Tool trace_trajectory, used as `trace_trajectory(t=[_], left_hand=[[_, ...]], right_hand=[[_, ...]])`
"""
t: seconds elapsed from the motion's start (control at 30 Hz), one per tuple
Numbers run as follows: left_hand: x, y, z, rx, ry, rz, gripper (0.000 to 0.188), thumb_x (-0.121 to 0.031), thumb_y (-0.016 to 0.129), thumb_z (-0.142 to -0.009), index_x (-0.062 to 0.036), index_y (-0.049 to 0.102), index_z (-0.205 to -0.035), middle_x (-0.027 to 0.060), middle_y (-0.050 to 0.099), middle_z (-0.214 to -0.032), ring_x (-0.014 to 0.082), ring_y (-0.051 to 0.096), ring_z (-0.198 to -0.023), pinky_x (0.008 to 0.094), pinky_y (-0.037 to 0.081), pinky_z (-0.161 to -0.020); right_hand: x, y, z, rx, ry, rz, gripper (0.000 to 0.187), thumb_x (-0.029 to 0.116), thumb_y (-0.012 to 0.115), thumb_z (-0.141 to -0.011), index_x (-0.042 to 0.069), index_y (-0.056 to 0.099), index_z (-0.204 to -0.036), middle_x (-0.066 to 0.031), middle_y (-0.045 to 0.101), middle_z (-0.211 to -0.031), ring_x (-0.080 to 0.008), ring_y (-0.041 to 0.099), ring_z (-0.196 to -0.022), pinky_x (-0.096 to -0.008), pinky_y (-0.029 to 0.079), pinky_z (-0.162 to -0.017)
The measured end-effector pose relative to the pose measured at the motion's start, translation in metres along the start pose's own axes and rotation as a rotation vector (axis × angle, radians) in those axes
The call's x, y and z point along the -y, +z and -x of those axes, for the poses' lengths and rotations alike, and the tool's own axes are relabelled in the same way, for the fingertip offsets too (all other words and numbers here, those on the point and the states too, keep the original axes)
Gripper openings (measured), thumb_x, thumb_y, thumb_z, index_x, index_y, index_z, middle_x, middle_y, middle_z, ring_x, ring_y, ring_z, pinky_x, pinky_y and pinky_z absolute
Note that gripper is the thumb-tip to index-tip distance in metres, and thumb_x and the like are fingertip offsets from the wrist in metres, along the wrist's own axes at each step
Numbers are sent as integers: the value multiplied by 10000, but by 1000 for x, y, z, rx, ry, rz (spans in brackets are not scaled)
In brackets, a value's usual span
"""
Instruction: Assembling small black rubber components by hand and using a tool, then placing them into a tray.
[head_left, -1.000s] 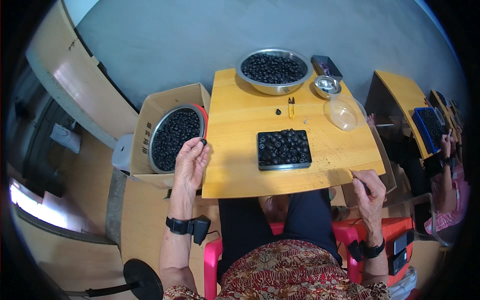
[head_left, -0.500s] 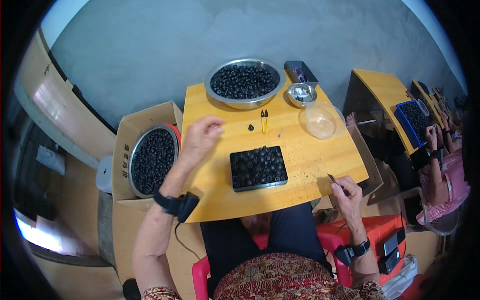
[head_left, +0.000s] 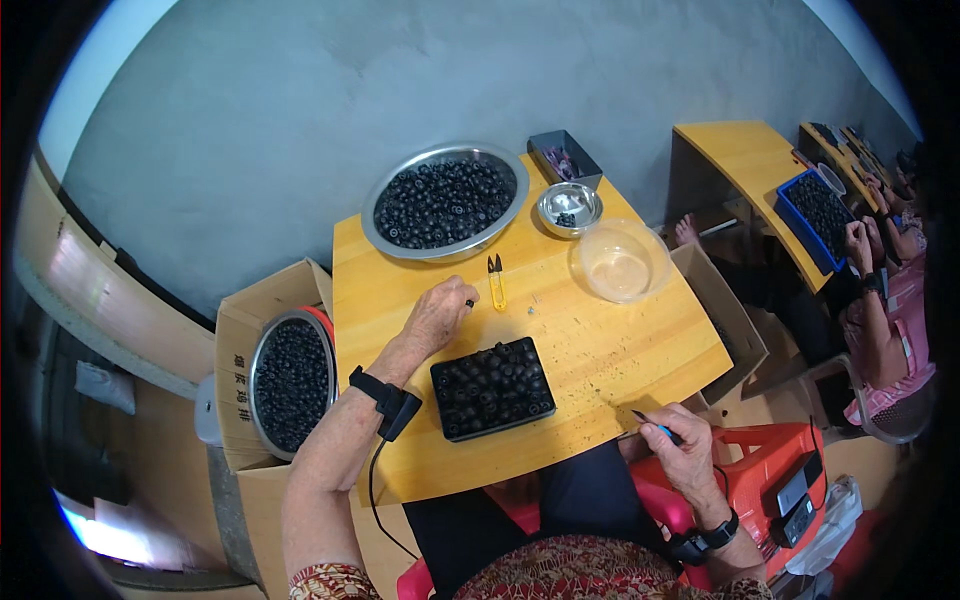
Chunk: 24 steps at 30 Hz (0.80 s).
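Gripping a slim dark-tipped tool (head_left: 670,434), the R hand (head_left: 688,452) hangs at the counter's (head_left: 610,350) near edge, grip narrow, tip pointing L. Beyond: blk tray (head_left: 500,426), heaped w/ dark beads (head_left: 492,384). L hand (head_left: 436,316), just past tray's far L corner, pinches one bead (head_left: 470,303) near yellow snips (head_left: 497,286); if it's off the counter, can't tell. Step in hand, prob.: taking up a single bead. Next move seems to call for a firm fingertip pinch, R tip kept clear. Farther: clear bowl (head_left: 626,264), sm. steel bowl (head_left: 572,194), lg. steel basin (head_left: 463,249) w/ more beads.
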<state>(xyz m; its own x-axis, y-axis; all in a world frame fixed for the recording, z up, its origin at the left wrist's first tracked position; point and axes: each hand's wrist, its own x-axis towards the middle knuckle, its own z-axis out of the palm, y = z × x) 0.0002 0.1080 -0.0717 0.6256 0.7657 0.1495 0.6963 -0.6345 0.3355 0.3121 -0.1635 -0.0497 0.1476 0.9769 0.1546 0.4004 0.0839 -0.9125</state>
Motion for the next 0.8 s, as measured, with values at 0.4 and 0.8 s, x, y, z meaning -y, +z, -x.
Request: trace_trajectory(t=[0.4, 0.8], left_hand=[[-47, -60, 92, -272, -496, 951, 181, -152, 568, -940, -9, 621, -1039, 68, 667, -925, 141, 631, -816, 268, 493, -780], [-92, -34, 147, -227, -609, 1046, 175, -173, 593, -945, -16, 583, -1022, 95, 671, -982, 146, 637, -878, 273, 497, -831]], right_hand=[[38, 72, -32, 300, -392, -1, 166, 31, 674, -810, -3, 686, -971, -105, 608, -782, -250, 606, -682, -341, 486, -595], [28, 110, -50, 423, -424, -26, 127, 63, 669, -814, 3, 696, -923, -110, 665, -878, -271, 637, -785, -355, 511, -708]])
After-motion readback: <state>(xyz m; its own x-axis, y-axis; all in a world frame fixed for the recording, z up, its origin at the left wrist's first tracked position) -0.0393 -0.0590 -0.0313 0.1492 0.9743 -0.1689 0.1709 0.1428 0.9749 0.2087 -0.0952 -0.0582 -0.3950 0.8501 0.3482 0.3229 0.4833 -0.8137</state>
